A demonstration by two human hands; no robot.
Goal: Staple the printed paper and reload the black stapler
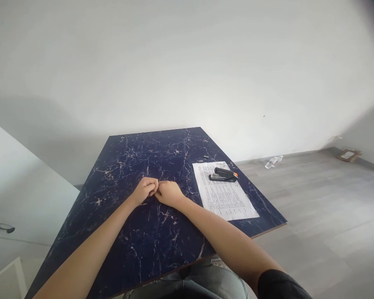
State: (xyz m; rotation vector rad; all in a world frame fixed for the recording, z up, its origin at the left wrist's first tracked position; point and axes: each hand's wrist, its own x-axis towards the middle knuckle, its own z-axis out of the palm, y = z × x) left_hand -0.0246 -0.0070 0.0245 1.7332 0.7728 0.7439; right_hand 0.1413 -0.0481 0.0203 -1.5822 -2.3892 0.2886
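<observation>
My left hand (146, 189) and my right hand (168, 193) rest on the dark blue marbled table (134, 241), fingers curled and fingertips pinched together where the two hands meet. Whatever sits between the fingertips is too small to make out. To the right of my right hand lies a printed sheet of paper (226, 195), with a black stapler (223, 175) on its far end.
A small dark bit (206, 157) lies on the table beyond the paper. On the grey floor at right are a clear plastic bottle (273, 162) by the wall and a flat cardboard piece (348, 155). A white surface (15, 195) with a black object (1, 226) stands at left.
</observation>
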